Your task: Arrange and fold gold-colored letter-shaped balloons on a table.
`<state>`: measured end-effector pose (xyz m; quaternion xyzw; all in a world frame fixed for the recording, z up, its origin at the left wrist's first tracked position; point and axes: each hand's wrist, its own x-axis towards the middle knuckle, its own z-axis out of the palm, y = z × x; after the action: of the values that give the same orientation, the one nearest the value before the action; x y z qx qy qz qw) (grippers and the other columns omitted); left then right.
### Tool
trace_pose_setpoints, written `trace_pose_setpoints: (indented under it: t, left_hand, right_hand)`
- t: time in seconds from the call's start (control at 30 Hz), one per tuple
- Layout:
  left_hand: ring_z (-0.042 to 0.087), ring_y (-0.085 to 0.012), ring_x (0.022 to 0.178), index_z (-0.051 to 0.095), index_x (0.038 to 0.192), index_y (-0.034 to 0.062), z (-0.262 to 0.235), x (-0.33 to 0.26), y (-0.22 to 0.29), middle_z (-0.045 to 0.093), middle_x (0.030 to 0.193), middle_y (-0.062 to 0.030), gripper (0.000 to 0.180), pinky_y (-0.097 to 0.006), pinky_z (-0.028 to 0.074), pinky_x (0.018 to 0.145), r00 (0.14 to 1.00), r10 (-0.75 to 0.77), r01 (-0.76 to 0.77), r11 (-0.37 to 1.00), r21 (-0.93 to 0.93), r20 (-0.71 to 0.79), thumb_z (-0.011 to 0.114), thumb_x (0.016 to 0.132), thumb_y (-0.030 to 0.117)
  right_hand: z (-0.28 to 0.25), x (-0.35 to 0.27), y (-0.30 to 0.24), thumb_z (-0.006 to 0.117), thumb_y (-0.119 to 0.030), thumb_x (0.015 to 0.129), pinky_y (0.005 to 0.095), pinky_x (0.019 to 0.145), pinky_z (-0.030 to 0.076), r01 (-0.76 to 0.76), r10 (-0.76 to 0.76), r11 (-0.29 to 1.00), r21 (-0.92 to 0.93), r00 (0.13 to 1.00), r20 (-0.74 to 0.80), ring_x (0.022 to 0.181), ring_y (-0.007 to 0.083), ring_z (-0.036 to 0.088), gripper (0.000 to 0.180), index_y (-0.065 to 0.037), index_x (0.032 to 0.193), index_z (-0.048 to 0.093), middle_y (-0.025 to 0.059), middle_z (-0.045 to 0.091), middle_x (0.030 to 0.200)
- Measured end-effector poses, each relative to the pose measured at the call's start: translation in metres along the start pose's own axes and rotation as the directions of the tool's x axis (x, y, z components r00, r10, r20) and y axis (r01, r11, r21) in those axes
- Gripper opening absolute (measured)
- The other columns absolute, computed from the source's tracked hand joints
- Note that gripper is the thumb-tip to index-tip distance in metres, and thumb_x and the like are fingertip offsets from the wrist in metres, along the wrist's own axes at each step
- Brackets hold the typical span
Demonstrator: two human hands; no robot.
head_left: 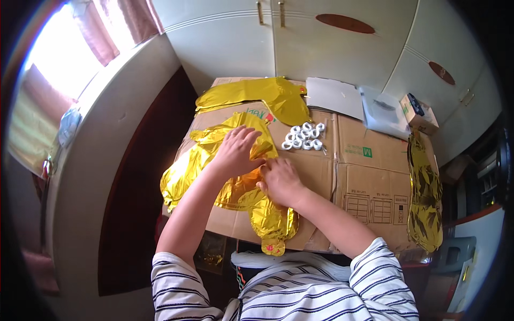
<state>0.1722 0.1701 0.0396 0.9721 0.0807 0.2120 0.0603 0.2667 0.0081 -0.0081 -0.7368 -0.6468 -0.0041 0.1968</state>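
Observation:
A crumpled, shiny gold foil balloon (184,171) lies flat on the cardboard (313,179) in front of me, its folds spreading left and toward my body. My left hand (236,152) rests over its middle, fingers stretched out across the foil. Just to the right, my right hand (281,182) has its fingers curled at the foil's edge, pinching it. The fingertips partly cover the spot between both hands, where the foil looks orange. A narrower gold end (270,219) reaches the near edge, with a small red mark at its tip.
Another flat gold foil balloon (246,91) lies at the far edge, and a third (425,203) along the right edge. Several small white rolls (306,144) sit beyond my right hand. Farther right are pale sheets (334,97), a clear plastic bag (383,113) and a small box (420,119).

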Motion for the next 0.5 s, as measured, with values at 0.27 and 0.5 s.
trace_pose_setpoints:
  t: [0.27, 0.5]
  left_hand:
    - [0.060, -0.0309, 0.104, 0.063, 0.113, 0.0067, 0.030, 0.034, -0.007, 0.064, 0.103, -0.0123, 0.046, -0.042, 0.044, 0.093, 0.958, -0.068, 0.056, 0.997, 0.050, 0.280, 0.075, 0.077, 0.033]
    - [0.064, -0.0320, 0.079, 0.069, 0.085, 0.0055, 0.034, 0.047, 0.000, 0.067, 0.077, -0.0132, 0.032, -0.044, 0.045, 0.084, 0.933, -0.231, 0.211, 0.972, 0.100, 0.275, 0.074, 0.077, 0.036]
  right_hand:
    - [0.000, -0.009, 0.014, 0.071, -0.030, 0.082, 0.0404, 0.090, 0.041, 0.054, -0.053, 0.998, 0.012, 0.994, -0.091, 0.103, 0.0286, 0.053, 0.031, -0.003, 0.096, 0.067, 0.0127, 0.059, 0.103]
    - [0.004, -0.010, 0.021, 0.068, -0.024, 0.078, 0.0418, 0.086, 0.043, 0.104, -0.071, 0.985, 0.141, 0.973, -0.219, 0.094, 0.0295, 0.056, 0.021, -0.004, 0.086, 0.065, 0.0124, 0.060, 0.093]
